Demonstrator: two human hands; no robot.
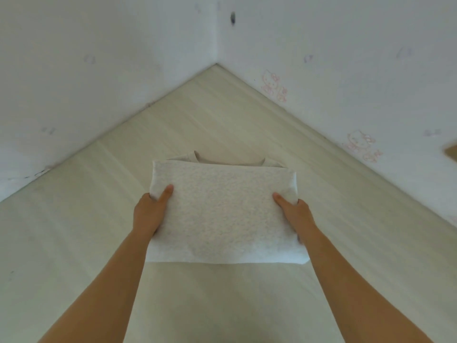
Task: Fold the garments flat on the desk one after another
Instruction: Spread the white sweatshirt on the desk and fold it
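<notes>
A pale grey-white speckled garment [225,211] is folded into a rectangle over the middle of the light wooden desk [99,219]. My left hand [150,211] grips its left edge, thumb on top and fingers hidden beneath. My right hand [294,214] grips the right edge the same way. Just behind the folded garment, a beige garment with a neckline [222,159] lies on the desk, mostly hidden.
The desk runs into a corner between two white walls [217,63]. Faint pink cartoon stickers [274,85] mark the right wall. A brown object [451,152] pokes in at the right edge of the view.
</notes>
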